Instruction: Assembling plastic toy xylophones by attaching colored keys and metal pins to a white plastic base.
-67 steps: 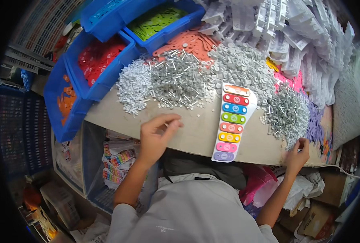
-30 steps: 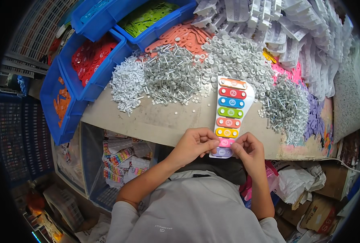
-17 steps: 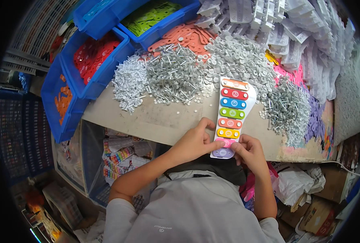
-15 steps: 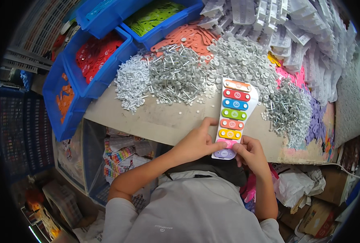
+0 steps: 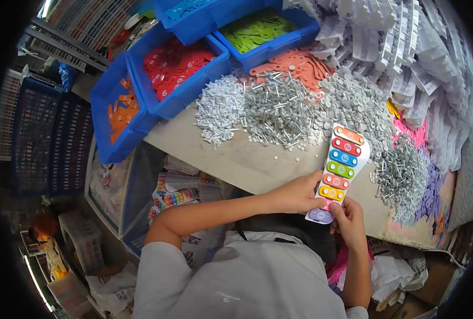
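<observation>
Both hands are gripping the near end of the toy xylophone (image 5: pixel 338 173) on the tabletop (image 5: pixel 247 165): left hand (image 5: pixel 299 194) beside it, right hand (image 5: pixel 348 222) below.

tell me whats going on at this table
A person holds a white toy xylophone with coloured bars at its near end, left hand on its left edge, right hand at the purple bottom bar. It lies on a worktable among heaps of metal pins and white washers, with blue bins of coloured parts behind.
</observation>
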The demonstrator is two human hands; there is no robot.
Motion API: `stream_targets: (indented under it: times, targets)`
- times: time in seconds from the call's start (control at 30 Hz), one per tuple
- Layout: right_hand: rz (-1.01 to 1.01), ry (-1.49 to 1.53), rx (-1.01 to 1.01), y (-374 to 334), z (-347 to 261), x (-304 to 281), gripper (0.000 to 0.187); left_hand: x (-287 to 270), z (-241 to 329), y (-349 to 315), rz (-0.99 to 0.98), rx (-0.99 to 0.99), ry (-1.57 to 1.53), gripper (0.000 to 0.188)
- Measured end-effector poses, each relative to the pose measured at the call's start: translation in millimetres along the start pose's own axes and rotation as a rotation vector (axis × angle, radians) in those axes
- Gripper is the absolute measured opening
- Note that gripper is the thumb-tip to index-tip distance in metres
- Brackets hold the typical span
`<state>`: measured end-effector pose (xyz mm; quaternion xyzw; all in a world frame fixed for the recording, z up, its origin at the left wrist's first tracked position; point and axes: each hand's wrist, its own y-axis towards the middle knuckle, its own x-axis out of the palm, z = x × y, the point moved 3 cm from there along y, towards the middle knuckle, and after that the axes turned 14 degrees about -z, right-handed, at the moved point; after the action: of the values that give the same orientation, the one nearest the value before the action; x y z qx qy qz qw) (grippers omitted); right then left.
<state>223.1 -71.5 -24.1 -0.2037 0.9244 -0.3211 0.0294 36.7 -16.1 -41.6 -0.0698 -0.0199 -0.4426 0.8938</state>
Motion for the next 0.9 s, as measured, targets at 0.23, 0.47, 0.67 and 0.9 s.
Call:
stream_targets:
  times: [0.23,0.47,0.67,0.9]
  targets:
    - [0.306,-0.081,-0.166,-17,9,-30,0.016,-15,13,-33,0.111,-0.271,0.234,0.047]
    - [1.144,-0.746,-0.228,-88,48,-166,0.019,-110,41,-123,1.003,-0.059,1.102,0.007]
    - [1.125,-0.734,-0.202,-82,75,-183,0.021,-125,15,-130,0.949,-0.129,1.202,0.009]
    - [1.144,-0.669,-0.166,-82,60,-168,0.012,-112,22,-122,1.047,-0.100,1.283,0.009]
